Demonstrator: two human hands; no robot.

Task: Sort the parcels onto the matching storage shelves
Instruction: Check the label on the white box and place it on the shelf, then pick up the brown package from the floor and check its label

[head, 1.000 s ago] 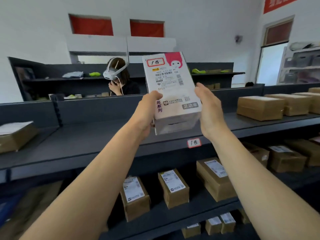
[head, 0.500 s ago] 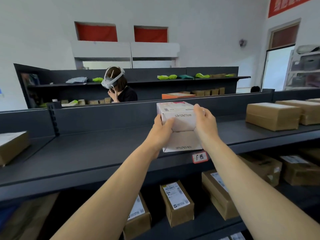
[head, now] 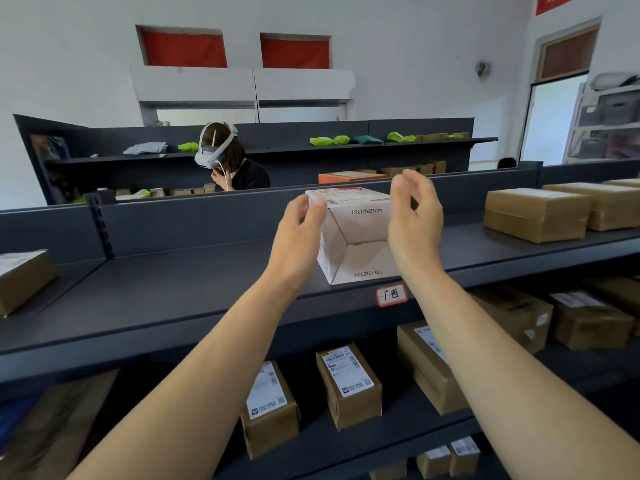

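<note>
near front edge of top shelf, just above red-bordered label, white box sits flat. left hand open, fingertips touching box's left side; right hand open, just clear. stiff cardboard, looks light; grip both side faces.

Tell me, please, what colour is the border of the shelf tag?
Red, around a white tag with black handwriting; the head view shows it.

Only one view here: your head cam, looking forward and slightly down, close to the dark shelf at chest height.
</note>
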